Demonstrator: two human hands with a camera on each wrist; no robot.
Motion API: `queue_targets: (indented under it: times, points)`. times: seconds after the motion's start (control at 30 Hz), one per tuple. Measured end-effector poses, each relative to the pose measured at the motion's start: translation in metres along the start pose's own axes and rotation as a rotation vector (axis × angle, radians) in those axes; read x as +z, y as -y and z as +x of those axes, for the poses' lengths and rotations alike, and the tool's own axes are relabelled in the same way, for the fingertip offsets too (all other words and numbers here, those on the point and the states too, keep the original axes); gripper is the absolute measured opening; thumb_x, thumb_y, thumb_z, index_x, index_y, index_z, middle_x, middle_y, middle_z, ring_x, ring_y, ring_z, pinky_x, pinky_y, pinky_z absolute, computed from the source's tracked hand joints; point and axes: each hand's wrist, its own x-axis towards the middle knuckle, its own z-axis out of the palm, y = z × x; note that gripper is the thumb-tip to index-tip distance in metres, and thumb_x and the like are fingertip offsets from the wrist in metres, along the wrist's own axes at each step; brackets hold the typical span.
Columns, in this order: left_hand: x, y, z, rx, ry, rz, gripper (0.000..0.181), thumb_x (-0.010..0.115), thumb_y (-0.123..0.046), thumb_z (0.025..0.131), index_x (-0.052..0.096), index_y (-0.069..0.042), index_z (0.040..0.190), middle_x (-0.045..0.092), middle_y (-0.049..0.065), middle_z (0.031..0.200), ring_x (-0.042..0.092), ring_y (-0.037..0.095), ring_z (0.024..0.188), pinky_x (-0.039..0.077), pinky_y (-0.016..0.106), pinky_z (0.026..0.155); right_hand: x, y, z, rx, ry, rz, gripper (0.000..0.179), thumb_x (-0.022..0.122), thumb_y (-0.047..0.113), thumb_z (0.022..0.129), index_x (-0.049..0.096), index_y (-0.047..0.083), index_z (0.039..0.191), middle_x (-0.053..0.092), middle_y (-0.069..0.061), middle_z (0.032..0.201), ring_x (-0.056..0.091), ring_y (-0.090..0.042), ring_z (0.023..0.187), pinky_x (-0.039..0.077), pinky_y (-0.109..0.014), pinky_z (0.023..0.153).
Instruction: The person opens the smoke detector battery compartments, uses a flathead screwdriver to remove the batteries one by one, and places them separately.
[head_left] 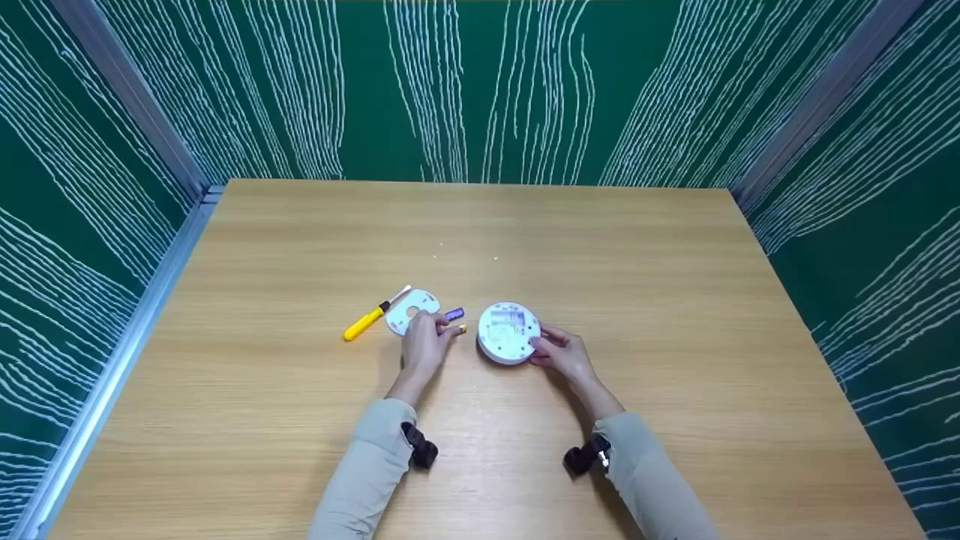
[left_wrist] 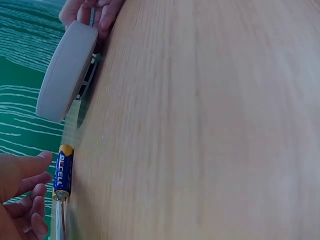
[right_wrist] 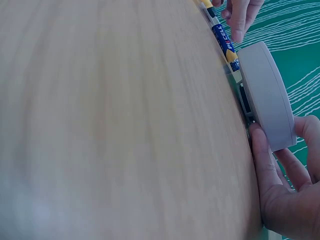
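Note:
My right hand grips the edge of a white round smoke detector, thumb on top and fingers below. Its labelled face is turned up, tilted a little. Beside it, my left hand hovers at two small batteries, one purple-looking battery and another battery with a gold end. In the left wrist view a blue and yellow battery lies on the table, the left fingers loosely bent and apart from it. A white mounting plate with a centre hole lies partly behind that hand.
A yellow-handled screwdriver lies left of the plate, its tip by the plate's edge. Tiny light specks dot the wooden table farther back. Green walls with white streaks stand behind and at both sides.

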Motion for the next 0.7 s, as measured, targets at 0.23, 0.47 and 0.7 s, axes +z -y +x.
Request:
queue_targets:
  times: [0.23,0.47,0.7]
  points:
    - [-0.008,0.004,0.001,-0.020,-0.011,0.006,0.015,0.068,-0.013,0.077,0.068,-0.002,0.087,0.054,0.006,0.080,0.052,0.018,0.073,0.046,0.029,0.064,0.001,0.000,0.001,0.018,-0.020,-0.040,0.045,0.061,0.003,0.079,0.049,-0.003,0.123,0.059,-0.021,0.104,0.062,-0.015,0.068,0.053,-0.028,0.065]
    - [-0.013,0.015,0.003,-0.003,-0.065,0.024,0.021,0.069,-0.014,0.076,0.065,0.000,0.091,0.059,0.012,0.091,0.055,0.023,0.083,0.047,0.033,0.074,0.000,0.000,0.000,0.007,-0.014,-0.027,0.045,0.060,0.002,0.080,0.049,-0.003,0.123,0.058,-0.023,0.106,0.062,-0.016,0.069,0.053,-0.029,0.065]
    - [-0.016,0.026,0.004,0.022,-0.106,0.036,0.028,0.069,-0.014,0.076,0.063,0.002,0.097,0.057,0.016,0.095,0.053,0.028,0.091,0.046,0.036,0.080,0.000,0.000,0.001,0.006,-0.009,-0.025,0.045,0.061,0.002,0.080,0.048,-0.004,0.123,0.060,-0.022,0.101,0.062,-0.016,0.067,0.053,-0.030,0.065]
